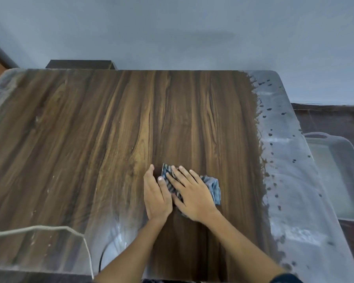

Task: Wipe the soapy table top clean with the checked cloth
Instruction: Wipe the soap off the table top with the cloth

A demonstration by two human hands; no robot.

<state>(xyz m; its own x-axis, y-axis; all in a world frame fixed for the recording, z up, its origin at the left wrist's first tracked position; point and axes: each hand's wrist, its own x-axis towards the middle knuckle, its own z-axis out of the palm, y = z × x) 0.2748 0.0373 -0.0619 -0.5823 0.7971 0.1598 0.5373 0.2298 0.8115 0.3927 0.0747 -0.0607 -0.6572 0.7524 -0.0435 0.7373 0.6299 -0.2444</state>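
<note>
1. The dark brown wood-grain table top point(110, 129) fills most of the view. Its middle looks bare, while a wide band of whitish soapy film point(284, 150) runs down the right edge, speckled with dark spots. There's more pale film near the front, left of the arms.
2. The crumpled blue-grey checked cloth point(213, 185) lies on the table in the near-centre area, a bit right of the middle, well apart from the soapy band.
3. The right hand point(192, 190) lies flat on top of the cloth, fingers spread and stretched out, pressing down rather than gripping. Cloth pokes out past the fingertips at the far end and bunches up on the right side of the hand.
4. The left hand point(156, 193) sits just beside it, touching. Its fingers are loose and straight, palm down on the wood, with the thumb resting on the left edge of the cloth. It isn't clenching anything.
5. A translucent grey plastic tub point(339, 170) sits below the table's right side.
</note>
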